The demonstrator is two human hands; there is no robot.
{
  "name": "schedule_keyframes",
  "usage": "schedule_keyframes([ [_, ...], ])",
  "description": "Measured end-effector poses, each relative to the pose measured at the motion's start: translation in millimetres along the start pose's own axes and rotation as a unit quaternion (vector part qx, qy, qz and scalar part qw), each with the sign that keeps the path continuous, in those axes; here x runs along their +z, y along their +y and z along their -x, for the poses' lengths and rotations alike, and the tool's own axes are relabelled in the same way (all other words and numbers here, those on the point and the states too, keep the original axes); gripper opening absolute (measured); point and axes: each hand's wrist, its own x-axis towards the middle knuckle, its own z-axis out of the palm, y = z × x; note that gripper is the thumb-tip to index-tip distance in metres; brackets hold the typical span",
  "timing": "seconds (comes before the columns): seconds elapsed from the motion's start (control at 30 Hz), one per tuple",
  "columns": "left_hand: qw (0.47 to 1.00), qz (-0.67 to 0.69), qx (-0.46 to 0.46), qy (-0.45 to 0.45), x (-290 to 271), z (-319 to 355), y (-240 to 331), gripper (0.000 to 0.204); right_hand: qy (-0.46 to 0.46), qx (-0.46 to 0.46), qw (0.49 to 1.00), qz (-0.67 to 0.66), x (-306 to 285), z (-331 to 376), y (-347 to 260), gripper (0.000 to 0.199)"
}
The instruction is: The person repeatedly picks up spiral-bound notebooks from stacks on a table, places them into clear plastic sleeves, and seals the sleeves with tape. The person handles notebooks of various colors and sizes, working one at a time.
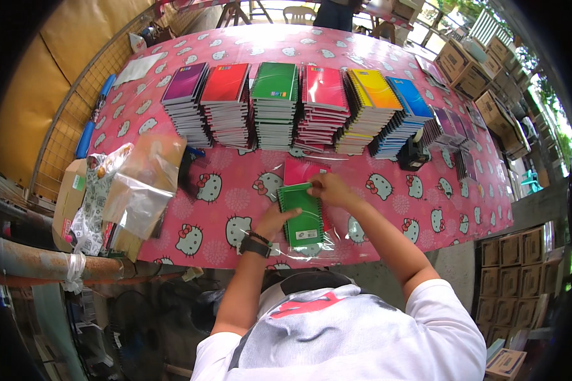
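Note:
A green spiral notebook (304, 222) lies back cover up near the table's front edge, its coil along the right side. Under it a pink notebook (302, 170) pokes out at the top. Clear plastic (327, 249) glistens around the lower edge. My left hand (274, 222) grips the green notebook's left edge, thumb across the cover. At its upper right corner, my right hand (329, 190) pinches the notebook with closed fingers. Farther back stand tall notebook stacks: purple (185, 82), red (225, 82), green (274, 81), pink (324, 87), yellow (374, 89) and blue (409, 98).
A black tape dispenser (413, 156) stands right of the blue stack. Small purple notebook piles (448, 127) are beyond it. At the left lie clear plastic sleeves (143, 184) and a cardboard box (70, 203). The pink patterned tablecloth (388, 206) covers the table. Cartons (511, 267) are stacked at right.

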Motion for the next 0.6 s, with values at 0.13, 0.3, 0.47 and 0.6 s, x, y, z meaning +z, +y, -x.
schedule_keyframes([
  [0.13, 0.998, -0.051, -0.006, 0.046, -8, 2, -11, 0.041, 0.291, -0.204, 0.924, 0.139, -58, -25, -50, 0.035],
  [0.3, 1.000, -0.014, -0.007, 0.016, 1, -2, -8, 0.037, 0.280, -0.154, 0.884, 0.342, -109, -63, -33, 0.044],
  [0.47, 0.996, -0.013, -0.024, 0.080, -1, 6, -2, 0.035, 0.309, -0.225, 0.887, 0.260, -77, -40, -30, 0.040],
  [0.6, 0.998, -0.019, -0.023, 0.048, 6, -2, -8, 0.033, 0.135, 0.010, 0.969, 0.206, 4, -13, 88, 0.051],
])
